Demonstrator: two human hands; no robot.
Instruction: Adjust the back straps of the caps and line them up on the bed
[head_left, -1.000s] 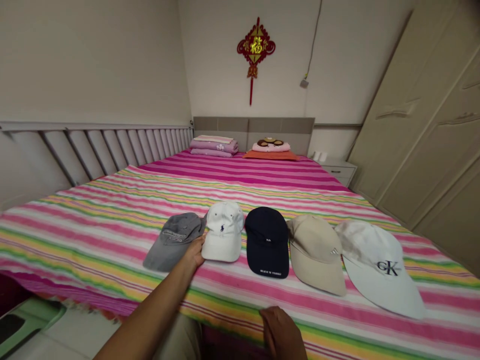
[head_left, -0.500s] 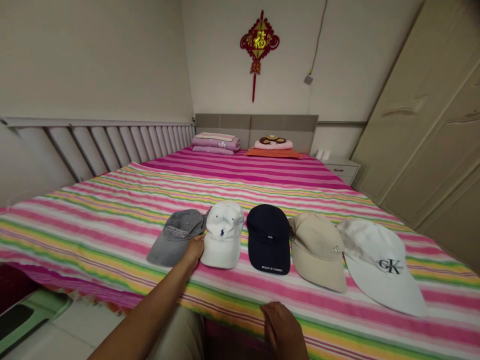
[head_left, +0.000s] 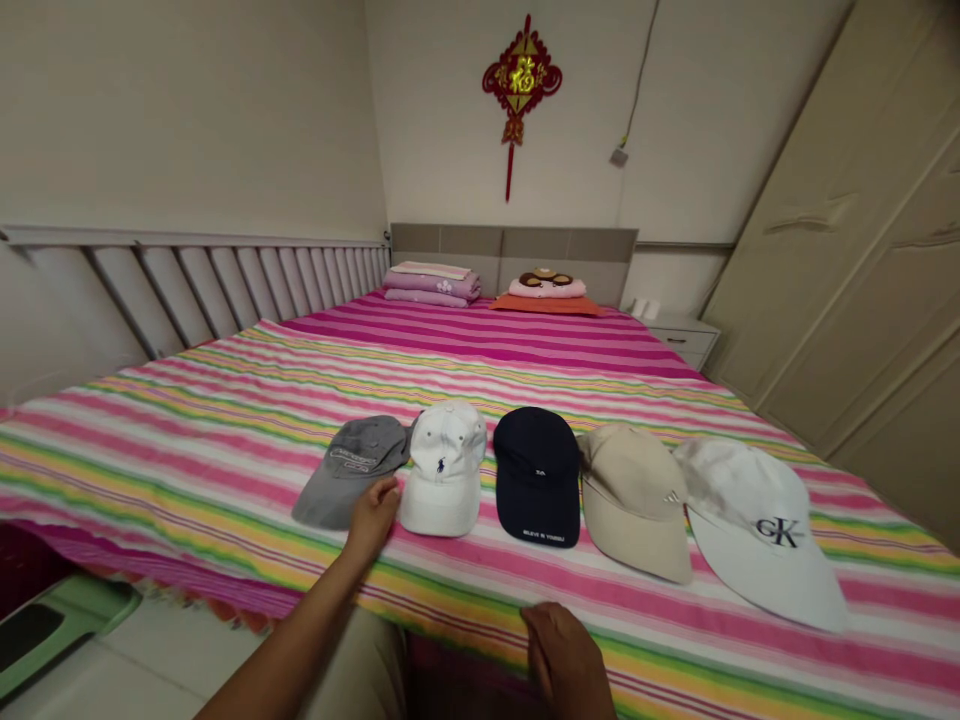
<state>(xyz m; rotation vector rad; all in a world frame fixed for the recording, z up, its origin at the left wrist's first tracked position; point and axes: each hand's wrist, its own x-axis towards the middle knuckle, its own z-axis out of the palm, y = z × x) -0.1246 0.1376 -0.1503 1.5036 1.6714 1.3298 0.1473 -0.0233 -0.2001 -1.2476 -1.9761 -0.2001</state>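
Note:
Five-panel-style caps lie in a row on the striped sheet. My left hand [head_left: 374, 514] is just left of the white cap [head_left: 446, 470] with a small dark emblem, its fingers loosely curled together and apparently holding nothing. It overlaps the brim edge of the grey cap [head_left: 349, 465]; I cannot tell whether it touches it. Right of the white cap are a navy cap [head_left: 537, 475], a beige cap [head_left: 637, 500] and a white cap with "CK" lettering [head_left: 765, 530]. At the bed's front edge my right hand [head_left: 568, 655] is curled closed, with nothing visible in it.
The striped sheet [head_left: 247, 440] covers the front of the bed. Folded purple bedding [head_left: 431, 288] and a pink and orange pile [head_left: 547, 295] lie by the headboard [head_left: 450, 243]. A green stool [head_left: 90, 610] stands at lower left, a wardrobe [head_left: 840, 260] at right.
My left hand has drawn back slightly left and toward me, away from the edge of the white cap. My right hand and the caps stay in place.

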